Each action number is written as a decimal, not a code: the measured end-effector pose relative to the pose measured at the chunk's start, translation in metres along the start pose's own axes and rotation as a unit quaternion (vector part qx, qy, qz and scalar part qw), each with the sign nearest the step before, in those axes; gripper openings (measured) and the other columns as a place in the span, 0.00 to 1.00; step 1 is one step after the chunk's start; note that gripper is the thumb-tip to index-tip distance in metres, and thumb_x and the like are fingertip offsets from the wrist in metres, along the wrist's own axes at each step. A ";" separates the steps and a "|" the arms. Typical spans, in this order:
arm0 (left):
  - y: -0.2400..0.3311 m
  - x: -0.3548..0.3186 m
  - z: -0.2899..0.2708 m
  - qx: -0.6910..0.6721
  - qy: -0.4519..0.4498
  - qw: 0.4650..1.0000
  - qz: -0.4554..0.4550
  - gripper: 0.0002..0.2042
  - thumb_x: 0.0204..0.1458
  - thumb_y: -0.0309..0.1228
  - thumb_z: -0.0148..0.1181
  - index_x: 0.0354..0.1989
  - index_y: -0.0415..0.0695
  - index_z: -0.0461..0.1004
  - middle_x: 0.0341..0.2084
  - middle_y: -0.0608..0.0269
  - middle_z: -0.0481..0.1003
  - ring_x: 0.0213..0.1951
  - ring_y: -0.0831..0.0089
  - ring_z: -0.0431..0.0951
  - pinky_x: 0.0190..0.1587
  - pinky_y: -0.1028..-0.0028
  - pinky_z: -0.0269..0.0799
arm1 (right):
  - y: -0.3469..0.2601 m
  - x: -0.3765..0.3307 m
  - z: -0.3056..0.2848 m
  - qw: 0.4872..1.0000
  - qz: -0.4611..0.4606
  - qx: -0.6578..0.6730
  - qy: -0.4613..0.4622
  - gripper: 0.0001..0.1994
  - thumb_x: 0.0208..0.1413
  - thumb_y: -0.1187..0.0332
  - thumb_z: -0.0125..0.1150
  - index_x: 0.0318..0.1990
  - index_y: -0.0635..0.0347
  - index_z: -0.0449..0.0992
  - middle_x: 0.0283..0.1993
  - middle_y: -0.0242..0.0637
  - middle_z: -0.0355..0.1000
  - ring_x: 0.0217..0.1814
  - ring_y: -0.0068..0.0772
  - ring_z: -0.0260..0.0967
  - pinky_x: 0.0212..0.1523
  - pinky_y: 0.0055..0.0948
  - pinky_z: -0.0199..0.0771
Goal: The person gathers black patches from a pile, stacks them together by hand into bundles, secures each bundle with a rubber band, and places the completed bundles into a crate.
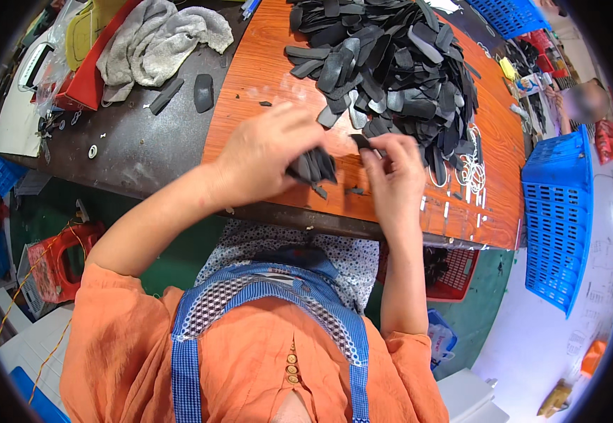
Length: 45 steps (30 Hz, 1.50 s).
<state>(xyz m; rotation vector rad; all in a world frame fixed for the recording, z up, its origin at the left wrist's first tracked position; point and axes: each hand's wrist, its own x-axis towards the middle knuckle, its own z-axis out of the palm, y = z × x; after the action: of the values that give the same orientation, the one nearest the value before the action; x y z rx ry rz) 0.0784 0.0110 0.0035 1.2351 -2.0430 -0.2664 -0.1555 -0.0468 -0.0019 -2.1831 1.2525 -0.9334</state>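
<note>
My left hand (pixel 278 148) is closed round a small stack of black oblong pads (pixel 312 166), held just above the front part of the brown wooden board (pixel 250 92). To its right, my right hand (pixel 394 166) pinches a single black pad (pixel 360 141) between thumb and fingers. The two hands are a short way apart. Beyond them rises a large heap of similar black pads (pixel 405 77), some showing a greyer side. What the pads are for cannot be told from their look.
White cord loops (pixel 470 169) and small white strips lie right of the heap. A grey cloth (pixel 158 46), two loose dark pads (pixel 204 93) and a red bin (pixel 95 70) sit at left. Blue baskets (pixel 559 211) stand at right; a red crate (pixel 454 271) is below the table.
</note>
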 end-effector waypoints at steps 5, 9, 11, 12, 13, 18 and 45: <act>0.010 -0.003 0.015 0.075 0.043 0.993 0.076 0.14 0.39 0.25 0.72 0.35 0.44 0.75 0.37 0.60 0.77 0.44 0.55 0.78 0.44 0.60 0.77 | -0.028 -0.004 0.013 0.990 -0.031 -0.031 -0.133 0.07 0.56 0.72 0.68 0.42 0.54 0.83 0.38 0.37 0.77 0.43 0.42 0.79 0.41 0.41 0.78; 0.003 -0.012 -0.001 0.108 -0.027 0.993 -0.028 0.17 0.40 0.25 0.72 0.40 0.44 0.75 0.38 0.57 0.79 0.41 0.54 0.81 0.45 0.60 0.78 | -0.020 0.023 0.019 0.979 0.026 0.054 -0.196 0.10 0.55 0.70 0.70 0.45 0.53 0.83 0.43 0.36 0.78 0.44 0.43 0.77 0.42 0.40 0.78; 0.000 -0.014 -0.002 0.094 -0.024 0.995 -0.032 0.20 0.38 0.23 0.72 0.43 0.44 0.75 0.37 0.56 0.78 0.42 0.52 0.80 0.44 0.59 0.77 | -0.022 0.034 0.028 0.982 -0.154 -0.107 -0.002 0.12 0.54 0.69 0.71 0.47 0.53 0.83 0.48 0.34 0.77 0.49 0.43 0.75 0.43 0.39 0.78; -0.001 -0.016 -0.002 0.075 0.002 0.997 -0.032 0.20 0.37 0.22 0.72 0.42 0.44 0.75 0.36 0.57 0.78 0.42 0.52 0.80 0.44 0.59 0.77 | -0.022 0.037 0.031 0.971 -0.177 -0.159 -0.017 0.12 0.53 0.69 0.72 0.46 0.55 0.82 0.52 0.32 0.76 0.53 0.43 0.72 0.46 0.38 0.77; -0.002 -0.018 -0.003 0.056 0.028 0.998 -0.032 0.21 0.37 0.22 0.73 0.42 0.44 0.75 0.35 0.58 0.77 0.42 0.52 0.79 0.43 0.58 0.76 | -0.022 0.035 0.032 0.971 -0.177 -0.158 -0.017 0.12 0.53 0.69 0.72 0.46 0.55 0.82 0.52 0.32 0.76 0.53 0.43 0.72 0.46 0.38 0.77; -0.003 -0.027 -0.035 0.073 -0.076 0.993 -0.053 0.20 0.36 0.22 0.73 0.40 0.45 0.76 0.35 0.59 0.77 0.43 0.52 0.79 0.43 0.58 0.75 | -0.011 0.010 0.006 0.969 -0.199 -0.104 -0.101 0.10 0.50 0.75 0.70 0.41 0.58 0.81 0.53 0.32 0.78 0.55 0.42 0.72 0.54 0.40 0.75; -0.005 0.016 0.001 0.025 -0.075 0.993 0.086 0.20 0.34 0.23 0.75 0.39 0.48 0.77 0.42 0.65 0.77 0.51 0.58 0.74 0.50 0.60 0.75 | -0.019 -0.014 0.017 0.996 -0.031 -0.089 0.008 0.10 0.48 0.74 0.75 0.36 0.54 0.78 0.39 0.33 0.72 0.45 0.42 0.73 0.42 0.41 0.75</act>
<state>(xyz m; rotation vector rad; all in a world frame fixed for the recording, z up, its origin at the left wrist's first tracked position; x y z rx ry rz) 0.0767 -0.0049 0.0078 1.0872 -2.2826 -0.2337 -0.1365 -0.0243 -0.0051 -2.3679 1.3279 -0.8956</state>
